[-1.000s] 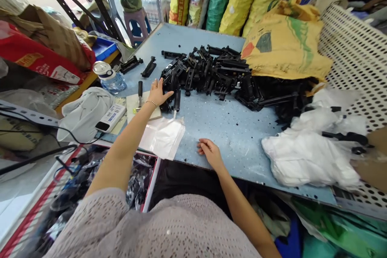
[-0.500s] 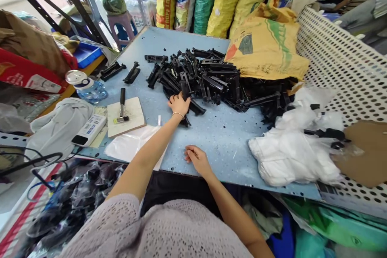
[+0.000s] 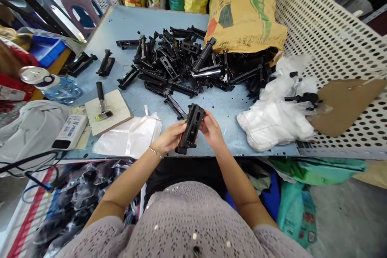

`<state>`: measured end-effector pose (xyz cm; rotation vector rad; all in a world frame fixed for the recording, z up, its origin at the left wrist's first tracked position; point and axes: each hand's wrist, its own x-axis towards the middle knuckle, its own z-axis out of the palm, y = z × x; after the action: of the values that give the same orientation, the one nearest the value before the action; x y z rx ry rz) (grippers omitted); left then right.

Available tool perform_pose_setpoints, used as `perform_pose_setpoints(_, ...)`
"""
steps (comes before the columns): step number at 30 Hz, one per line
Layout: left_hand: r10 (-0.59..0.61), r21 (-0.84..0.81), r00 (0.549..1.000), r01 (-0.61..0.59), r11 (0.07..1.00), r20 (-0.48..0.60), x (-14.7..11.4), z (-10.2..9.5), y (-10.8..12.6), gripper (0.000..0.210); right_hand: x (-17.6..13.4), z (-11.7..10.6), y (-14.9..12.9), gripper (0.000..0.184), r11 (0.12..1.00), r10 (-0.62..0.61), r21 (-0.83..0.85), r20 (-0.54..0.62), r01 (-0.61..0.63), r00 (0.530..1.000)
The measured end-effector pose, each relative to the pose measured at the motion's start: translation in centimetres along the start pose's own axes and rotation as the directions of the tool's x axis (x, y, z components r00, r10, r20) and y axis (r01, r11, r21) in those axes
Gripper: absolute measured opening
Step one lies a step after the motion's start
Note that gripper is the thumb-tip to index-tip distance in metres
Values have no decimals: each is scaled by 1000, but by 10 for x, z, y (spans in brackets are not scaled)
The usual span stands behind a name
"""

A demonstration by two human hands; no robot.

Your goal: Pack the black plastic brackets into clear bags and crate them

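Note:
Between my two hands, above the table's near edge, I hold a long black plastic part (image 3: 191, 128) with slots and cutouts, tilted upward. My left hand (image 3: 171, 137), with a beaded bracelet at its wrist, is closed on the part's left side. On its right side my right hand (image 3: 211, 129) grips the upper end, fingers partly hidden behind it. Beyond the hands lies a heap of similar black parts (image 3: 169, 62), some spilling from a yellow woven sack (image 3: 248, 20). One loose black part (image 3: 174, 105) rests just behind my left hand.
On the blue table (image 3: 133, 22), a hammer (image 3: 102, 100) lies on a board (image 3: 119, 109) at left, near thin white plastic bags (image 3: 130, 135) and a water bottle (image 3: 51, 84). At right sit a white bag bundle (image 3: 266, 125) and a perforated white panel (image 3: 329, 28).
My left hand has come back from the heap with a black part. My right hand has risen to take hold of it too. The view has shifted down and right.

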<state>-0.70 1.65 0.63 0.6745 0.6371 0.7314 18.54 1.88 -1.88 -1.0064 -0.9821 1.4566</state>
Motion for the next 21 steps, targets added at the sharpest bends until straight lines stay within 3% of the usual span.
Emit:
perform_pose_setpoints(3,-16,-101,999,12,995,-39,-21,11,-21,67,-2,15,5,41,988,-32,-155,-15,30,999)
perform_pose_setpoints(7,118,99,967,-98,990,-224,-36,23,-34,79,-11,24,13,25,924,-143,-351,48,150,989)
perform_pose_setpoints(9,138,119,962,-112,987,-236,-41,26,-34,71,-14,22,11,25,905,-162,-385,80,180,984)
perform_pose_setpoints(12,142,8,958,-144,989,-251,-45,26,-27,57,-17,16,4,34,881,-211,-410,107,236,972)
perform_pose_setpoints(14,103,-27,960,-114,993,-259,-46,26,-24,55,-15,15,-3,36,794,-297,-506,159,337,941)
perform_pose_setpoints(16,35,-25,967,-43,999,-253,-44,26,-25,52,-9,15,-8,40,652,-371,-625,230,429,900)
perform_pose_setpoints(18,1,-24,960,-8,1000,-281,-39,28,-30,50,-2,16,-11,47,585,-348,-693,256,422,902)
perform_pose_setpoints(21,33,-50,930,-56,997,-367,-30,27,-35,46,-1,16,-12,52,618,-201,-723,234,309,951)
